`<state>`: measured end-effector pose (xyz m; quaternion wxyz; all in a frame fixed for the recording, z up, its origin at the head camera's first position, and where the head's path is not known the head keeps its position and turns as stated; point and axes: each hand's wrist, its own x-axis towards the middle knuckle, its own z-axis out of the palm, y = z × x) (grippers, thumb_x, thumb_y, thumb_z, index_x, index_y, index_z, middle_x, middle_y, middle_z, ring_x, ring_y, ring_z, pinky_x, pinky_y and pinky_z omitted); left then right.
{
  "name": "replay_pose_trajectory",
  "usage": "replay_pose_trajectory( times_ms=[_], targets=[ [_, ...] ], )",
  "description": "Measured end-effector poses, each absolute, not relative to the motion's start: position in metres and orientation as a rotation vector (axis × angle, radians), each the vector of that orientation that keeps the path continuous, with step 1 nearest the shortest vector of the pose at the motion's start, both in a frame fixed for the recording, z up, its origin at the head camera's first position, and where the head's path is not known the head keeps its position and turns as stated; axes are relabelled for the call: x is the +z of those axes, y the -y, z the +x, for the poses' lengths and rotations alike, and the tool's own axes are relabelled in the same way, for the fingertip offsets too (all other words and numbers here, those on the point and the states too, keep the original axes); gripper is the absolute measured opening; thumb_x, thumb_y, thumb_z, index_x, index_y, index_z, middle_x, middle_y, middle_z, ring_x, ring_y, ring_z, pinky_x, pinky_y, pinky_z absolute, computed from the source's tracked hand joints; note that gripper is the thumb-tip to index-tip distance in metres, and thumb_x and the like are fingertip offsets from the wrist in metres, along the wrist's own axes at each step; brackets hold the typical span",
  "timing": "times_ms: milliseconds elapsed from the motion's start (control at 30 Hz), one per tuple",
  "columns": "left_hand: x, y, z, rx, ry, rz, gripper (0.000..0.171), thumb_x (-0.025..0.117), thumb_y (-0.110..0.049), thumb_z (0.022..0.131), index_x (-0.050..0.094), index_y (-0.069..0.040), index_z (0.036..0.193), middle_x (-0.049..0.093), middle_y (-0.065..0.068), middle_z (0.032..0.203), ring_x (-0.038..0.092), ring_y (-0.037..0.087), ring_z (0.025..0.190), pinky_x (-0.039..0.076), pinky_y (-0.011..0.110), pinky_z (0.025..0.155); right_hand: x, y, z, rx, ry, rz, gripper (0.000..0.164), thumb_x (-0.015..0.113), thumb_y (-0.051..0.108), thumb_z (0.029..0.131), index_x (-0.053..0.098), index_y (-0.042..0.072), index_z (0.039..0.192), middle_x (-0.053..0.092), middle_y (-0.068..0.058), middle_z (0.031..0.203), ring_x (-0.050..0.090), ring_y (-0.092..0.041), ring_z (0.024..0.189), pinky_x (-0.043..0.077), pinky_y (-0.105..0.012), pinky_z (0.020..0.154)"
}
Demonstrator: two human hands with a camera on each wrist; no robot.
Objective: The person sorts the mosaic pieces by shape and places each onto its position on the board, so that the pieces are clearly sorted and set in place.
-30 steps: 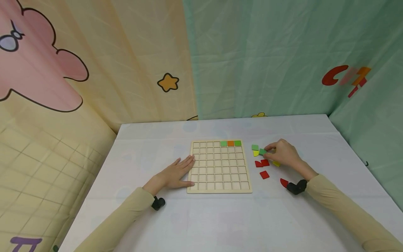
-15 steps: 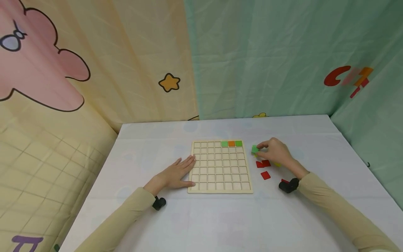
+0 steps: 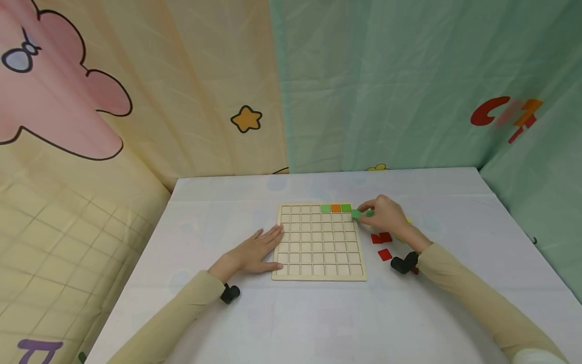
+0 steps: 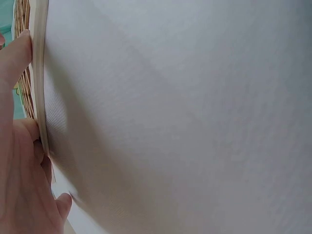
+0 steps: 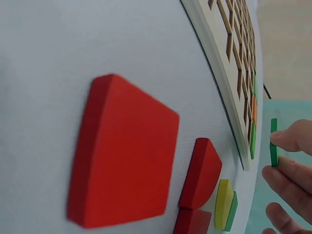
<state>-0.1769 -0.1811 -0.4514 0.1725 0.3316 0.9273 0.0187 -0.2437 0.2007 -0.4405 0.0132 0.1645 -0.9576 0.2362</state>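
Observation:
A pale wooden grid board (image 3: 317,277) lies on the table. Its back row holds a light green tile (image 3: 325,208), an orange tile (image 3: 335,208) and a green tile (image 3: 346,208), side by side at the right end. My left hand (image 3: 255,252) rests with spread fingers on the board's left edge. Between thumb and fingers my right hand (image 3: 386,216) pinches a green square tile (image 3: 356,214) at the board's back right edge. In the right wrist view this tile (image 5: 273,141) stands edge-on, raised above the table. Another green tile (image 3: 370,213) shows beneath the right hand.
Right of the board lie a red square tile (image 3: 384,255), a red rounded piece (image 3: 376,239) and another red piece (image 3: 386,237). A further red piece (image 3: 415,271) is mostly hidden by the right wrist camera (image 3: 404,263). A yellow piece (image 5: 224,204) lies behind the reds.
My right hand has moved left from the loose pieces to the board's edge, carrying the green tile. The left hand has stayed on the board.

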Motion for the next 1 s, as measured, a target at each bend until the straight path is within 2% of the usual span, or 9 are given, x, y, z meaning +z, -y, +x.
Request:
replay_pose_trajectory(
  times_ms=[200, 467, 800, 1000],
  targets=[
    [-0.452, 0.18, -0.176, 0.073, -2.622, 0.939, 0.092, 0.042, -0.065, 0.092, 0.007, -0.008, 0.155, -0.001, 0.006, 0.163, 0.002, 0.02, 0.151, 0.009, 0.049, 0.122, -0.44, -0.191, -0.249, 0.723, 2.987, 0.52, 0.03, 0.076, 0.031, 0.079, 0.077, 0.011, 0.1, 0.074, -0.005, 0.092, 0.057, -0.025, 0.09, 0.051, -0.037, 0.07],
    [-0.453, 0.18, -0.177, 0.035, -2.624, 0.917, 0.093, 0.041, -0.067, 0.092, 0.005, -0.009, 0.155, -0.003, 0.004, 0.163, -0.001, 0.018, 0.151, 0.008, 0.048, 0.122, -0.437, -0.174, -0.254, 0.746, 2.995, 0.487, 0.032, 0.077, 0.032, 0.079, 0.077, 0.009, 0.102, 0.073, -0.007, 0.095, 0.055, -0.025, 0.092, 0.049, -0.038, 0.072],
    [-0.452, 0.181, -0.179, 0.054, -2.618, 0.918, 0.094, 0.042, -0.067, 0.092, 0.004, -0.009, 0.155, -0.004, 0.005, 0.163, -0.001, 0.018, 0.151, 0.007, 0.048, 0.122, -0.441, -0.16, -0.264, 0.726, 2.969, 0.579, 0.027, 0.076, 0.029, 0.08, 0.077, 0.012, 0.101, 0.072, -0.005, 0.09, 0.054, -0.024, 0.091, 0.049, -0.036, 0.067],
    [-0.451, 0.182, -0.179, 0.069, -2.613, 0.924, 0.093, 0.042, -0.066, 0.092, 0.004, -0.008, 0.155, -0.004, 0.005, 0.163, -0.002, 0.019, 0.151, 0.007, 0.049, 0.122, -0.441, -0.15, -0.269, 0.764, 2.965, 0.604, 0.026, 0.076, 0.029, 0.08, 0.077, 0.012, 0.1, 0.074, -0.002, 0.088, 0.054, -0.023, 0.091, 0.048, -0.036, 0.068]
  ],
)
